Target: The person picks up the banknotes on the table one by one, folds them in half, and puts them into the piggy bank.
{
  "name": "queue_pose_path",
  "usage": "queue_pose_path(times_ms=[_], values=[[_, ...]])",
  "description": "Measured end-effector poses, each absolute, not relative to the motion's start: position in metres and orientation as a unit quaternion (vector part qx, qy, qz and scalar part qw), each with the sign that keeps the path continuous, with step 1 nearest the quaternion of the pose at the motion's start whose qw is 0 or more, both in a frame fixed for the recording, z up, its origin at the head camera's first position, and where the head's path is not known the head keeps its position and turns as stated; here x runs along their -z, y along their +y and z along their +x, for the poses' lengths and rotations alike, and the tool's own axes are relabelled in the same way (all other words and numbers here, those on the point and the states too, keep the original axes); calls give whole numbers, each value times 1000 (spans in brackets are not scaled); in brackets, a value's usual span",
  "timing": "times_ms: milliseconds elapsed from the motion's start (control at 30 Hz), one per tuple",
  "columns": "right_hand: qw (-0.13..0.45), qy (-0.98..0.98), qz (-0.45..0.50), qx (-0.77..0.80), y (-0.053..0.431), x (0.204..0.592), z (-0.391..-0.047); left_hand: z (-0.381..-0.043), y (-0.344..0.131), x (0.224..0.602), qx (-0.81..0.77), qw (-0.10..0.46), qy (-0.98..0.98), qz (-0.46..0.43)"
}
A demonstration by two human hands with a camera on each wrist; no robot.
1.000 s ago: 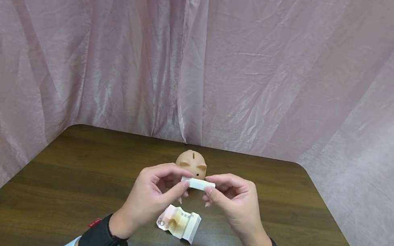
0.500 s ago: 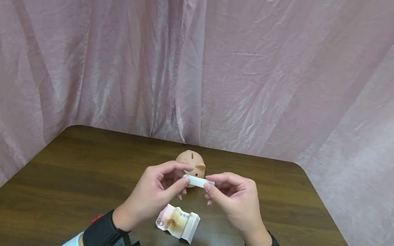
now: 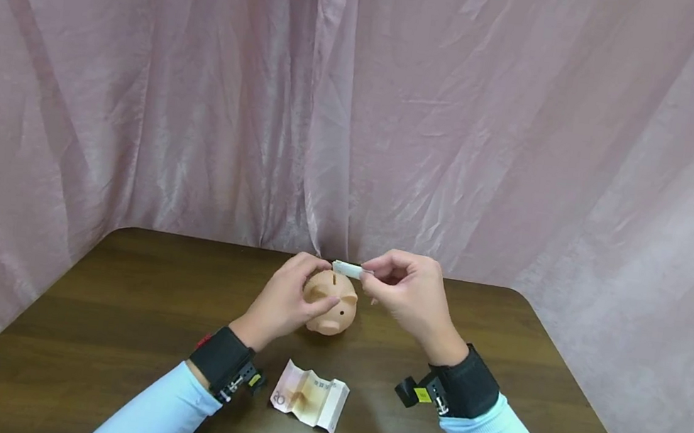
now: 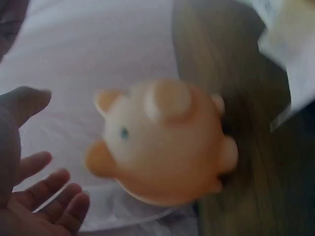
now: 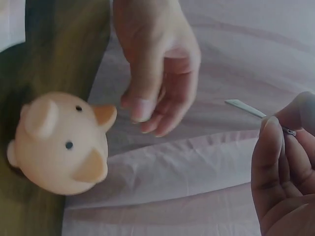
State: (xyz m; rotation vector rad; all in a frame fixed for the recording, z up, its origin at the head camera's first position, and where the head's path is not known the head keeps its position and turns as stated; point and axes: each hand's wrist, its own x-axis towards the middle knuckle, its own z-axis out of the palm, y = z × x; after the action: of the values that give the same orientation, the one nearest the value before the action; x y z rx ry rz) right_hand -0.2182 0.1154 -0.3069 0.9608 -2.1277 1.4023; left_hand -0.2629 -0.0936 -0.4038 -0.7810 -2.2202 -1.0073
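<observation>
A peach piggy bank (image 3: 338,290) with a slot in its top stands near the back of the table. My left hand (image 3: 289,297) reaches over its left side, thumb and fingers spread; in the left wrist view those fingers (image 4: 42,189) hang apart from the pig. Between thumb and forefinger my right hand (image 3: 413,292) pinches one end of a narrow, pale folded banknote (image 3: 347,269). This strip sits just above and behind the slot in the head view, its free end pointing left. In the right wrist view it shows edge-on, thin, away from the pig.
A creased pink and yellow banknote (image 3: 309,398) lies on the dark wooden table (image 3: 147,336), nearer than the piggy bank. Pink curtains (image 3: 360,104) hang right behind the table's back edge.
Both hands have moved forward to the piggy bank. The left hand has let go of the folded banknote and opened beside the pig; the right hand keeps the note alone.
</observation>
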Motion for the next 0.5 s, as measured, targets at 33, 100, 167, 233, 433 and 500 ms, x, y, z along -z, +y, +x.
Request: queue_pose_path(times_ms=[33,100,167,233,433,500], values=[[209,-771,342,-495,115,308,-225,-268,-93,406,364,282,-841,-284],[213,-786,335,-474,114,310,-238,-277,-92,411,346,262,-860,-266],[215,-800,330,-453,113,310,-248,-284,-91,415,340,238,-875,-251],[219,-814,323,-429,111,309,-257,-290,-90,418,342,216,-882,-241],[221,-842,301,-388,107,309,-278,-307,-90,428,365,187,-883,-228],[217,-849,294,-382,105,310,-283,-311,-90,431,370,183,-883,-224]])
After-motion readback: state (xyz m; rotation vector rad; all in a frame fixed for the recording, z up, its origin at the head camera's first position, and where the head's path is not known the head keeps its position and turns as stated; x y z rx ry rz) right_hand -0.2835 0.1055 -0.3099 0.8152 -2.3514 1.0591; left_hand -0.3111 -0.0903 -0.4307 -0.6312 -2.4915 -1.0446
